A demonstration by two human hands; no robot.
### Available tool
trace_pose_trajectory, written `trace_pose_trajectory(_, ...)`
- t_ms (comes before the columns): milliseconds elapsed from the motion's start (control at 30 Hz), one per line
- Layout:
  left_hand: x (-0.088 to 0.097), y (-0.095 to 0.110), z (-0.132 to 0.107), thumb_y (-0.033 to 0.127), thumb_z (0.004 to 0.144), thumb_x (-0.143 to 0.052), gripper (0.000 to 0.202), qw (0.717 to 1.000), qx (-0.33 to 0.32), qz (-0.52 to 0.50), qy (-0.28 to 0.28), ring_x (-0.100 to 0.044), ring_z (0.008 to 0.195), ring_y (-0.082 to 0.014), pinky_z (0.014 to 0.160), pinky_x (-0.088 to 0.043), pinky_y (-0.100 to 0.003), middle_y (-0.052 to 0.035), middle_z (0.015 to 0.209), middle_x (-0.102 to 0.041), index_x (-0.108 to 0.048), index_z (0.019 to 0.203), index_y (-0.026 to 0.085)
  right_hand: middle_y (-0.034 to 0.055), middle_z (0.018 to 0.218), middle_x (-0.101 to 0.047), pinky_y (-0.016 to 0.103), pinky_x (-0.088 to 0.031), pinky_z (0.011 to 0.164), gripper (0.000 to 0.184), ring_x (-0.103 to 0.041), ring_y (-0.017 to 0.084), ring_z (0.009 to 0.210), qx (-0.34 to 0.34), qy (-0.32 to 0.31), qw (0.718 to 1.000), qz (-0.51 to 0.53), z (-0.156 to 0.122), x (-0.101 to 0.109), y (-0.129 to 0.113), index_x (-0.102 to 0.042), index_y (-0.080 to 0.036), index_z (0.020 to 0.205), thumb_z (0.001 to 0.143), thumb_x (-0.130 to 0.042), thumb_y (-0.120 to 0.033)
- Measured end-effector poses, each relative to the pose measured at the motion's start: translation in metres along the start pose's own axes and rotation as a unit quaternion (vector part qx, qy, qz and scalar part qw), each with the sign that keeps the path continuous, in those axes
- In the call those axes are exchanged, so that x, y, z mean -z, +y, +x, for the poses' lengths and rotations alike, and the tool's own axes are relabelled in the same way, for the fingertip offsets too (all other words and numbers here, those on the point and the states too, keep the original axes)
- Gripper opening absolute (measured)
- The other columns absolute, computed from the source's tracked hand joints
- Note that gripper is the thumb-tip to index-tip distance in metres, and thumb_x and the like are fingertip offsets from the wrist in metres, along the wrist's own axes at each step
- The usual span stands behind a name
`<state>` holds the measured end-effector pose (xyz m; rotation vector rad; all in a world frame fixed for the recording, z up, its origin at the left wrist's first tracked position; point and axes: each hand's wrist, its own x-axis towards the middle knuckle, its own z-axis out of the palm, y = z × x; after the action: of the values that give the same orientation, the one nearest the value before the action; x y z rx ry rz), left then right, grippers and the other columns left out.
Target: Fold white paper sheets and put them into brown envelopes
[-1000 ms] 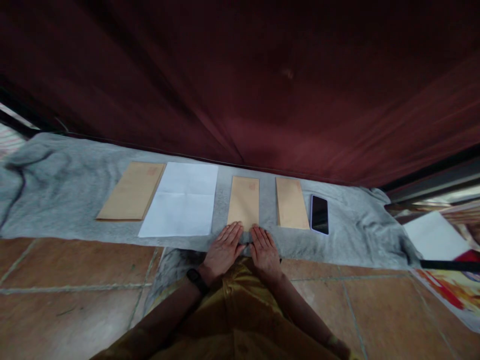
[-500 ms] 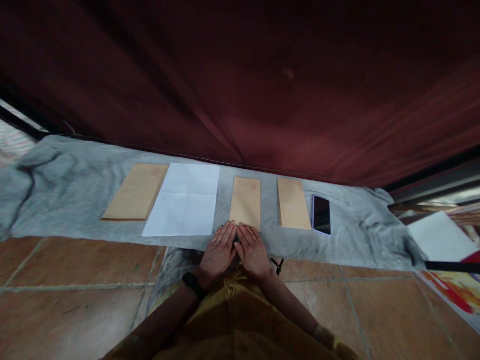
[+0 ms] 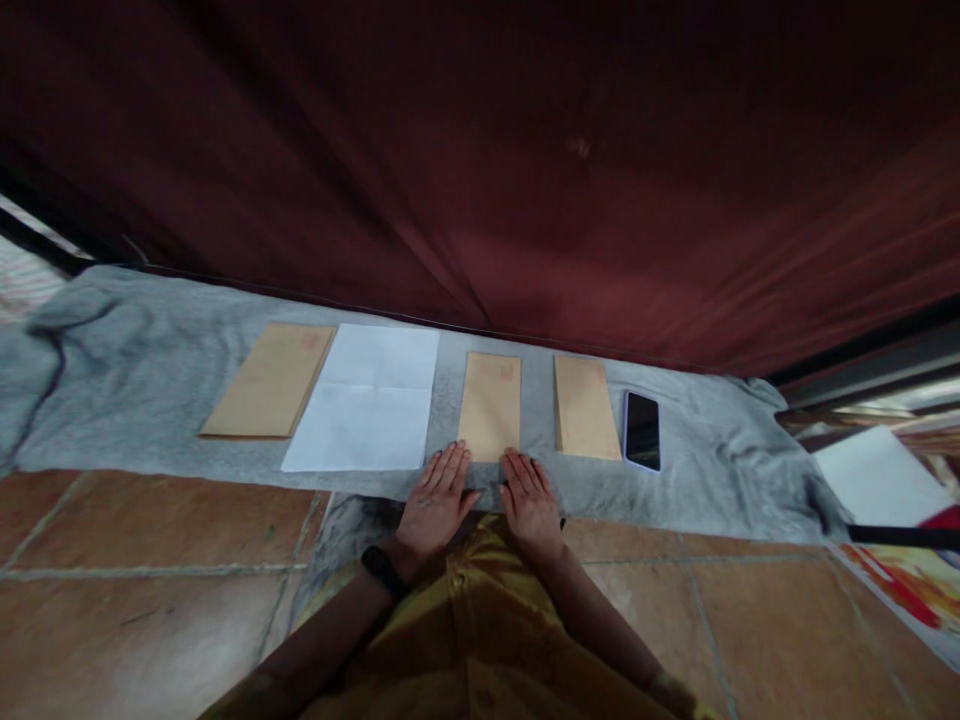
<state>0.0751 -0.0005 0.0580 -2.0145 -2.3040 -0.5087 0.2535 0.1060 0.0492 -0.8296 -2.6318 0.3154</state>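
A brown paper envelope [image 3: 490, 405] lies flat in front of me, with a faint reddish print near its top right. My left hand [image 3: 439, 497] rests flat at its lower left corner, fingers stretched out, holding nothing. At the lower right corner lies my right hand [image 3: 531, 505], also flat with fingers extended. Creased white paper [image 3: 365, 400] is spread to the left of the envelope. Further left sits a stack of larger brown envelopes [image 3: 266, 383]; to the right is another stack of brown envelopes [image 3: 587, 408].
A phone [image 3: 643, 430] lies right of the right-hand envelopes. Everything rests on a grey cloth [image 3: 720, 450] over a narrow surface. A dark red curtain [image 3: 480, 180] hangs close behind it. White paper [image 3: 885, 475] and a colourful printed sheet [image 3: 907, 590] are at the far right.
My hands have moved apart along the envelope's lower edge. The right hand has shifted right, off the middle, to the lower right corner.
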Motion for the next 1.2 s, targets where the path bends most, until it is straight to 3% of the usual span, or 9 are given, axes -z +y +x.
trace_pose_trajectory(333, -0.007, 0.023, 0.015, 0.041, 0.097, -0.051, 0.062, 0.997, -0.058, -0.013, -0.043, -0.030, 0.150, -0.0260, 0.123, -0.029, -0.044, -0.0130, 0.159, -0.038, -0.040, 0.150, 0.012, 0.0115, 0.151, -0.051, 0.046, -0.027, 0.121, 0.047, -0.043, 0.025, 0.143, -0.016, 0.000, 1.000, -0.009, -0.003, 0.000, 0.000, -0.045, -0.013, 0.149, 0.104, -0.039, -0.025)
trace_pose_trajectory(667, -0.002, 0.002, 0.001, 0.041, 0.098, -0.048, 0.060, 0.999, -0.025, -0.011, -0.017, -0.035, 0.148, -0.0266, 0.121, -0.033, -0.045, -0.0155, 0.157, -0.041, -0.041, 0.150, 0.011, 0.0118, 0.152, -0.049, 0.047, -0.030, 0.120, 0.049, -0.043, 0.025, 0.143, -0.014, 0.017, 1.000, -0.013, -0.007, -0.003, 0.005, -0.042, -0.016, 0.151, 0.103, -0.040, -0.025)
trace_pose_trajectory(933, -0.005, -0.003, 0.001, 0.041, 0.099, -0.046, 0.057, 1.000, -0.008, -0.004, 0.008, -0.043, 0.143, -0.0277, 0.118, -0.038, -0.044, -0.0164, 0.153, -0.047, -0.047, 0.146, 0.010, 0.0128, 0.152, -0.049, 0.050, -0.034, 0.119, 0.050, -0.042, 0.026, 0.143, -0.020, 0.031, 0.999, -0.013, -0.011, -0.001, 0.010, -0.041, -0.015, 0.152, 0.102, -0.039, -0.024)
trace_pose_trajectory(1200, -0.003, -0.004, 0.007, 0.029, 0.099, -0.041, 0.044, 0.999, 0.010, -0.035, 0.009, -0.052, 0.136, -0.0282, 0.112, -0.044, -0.045, -0.0164, 0.147, -0.055, -0.057, 0.136, 0.011, 0.0110, 0.154, -0.047, 0.044, -0.035, 0.120, 0.051, -0.037, 0.022, 0.146, 0.021, 0.007, 1.000, -0.014, 0.010, -0.010, -0.021, -0.043, -0.014, 0.151, 0.100, -0.043, -0.023)
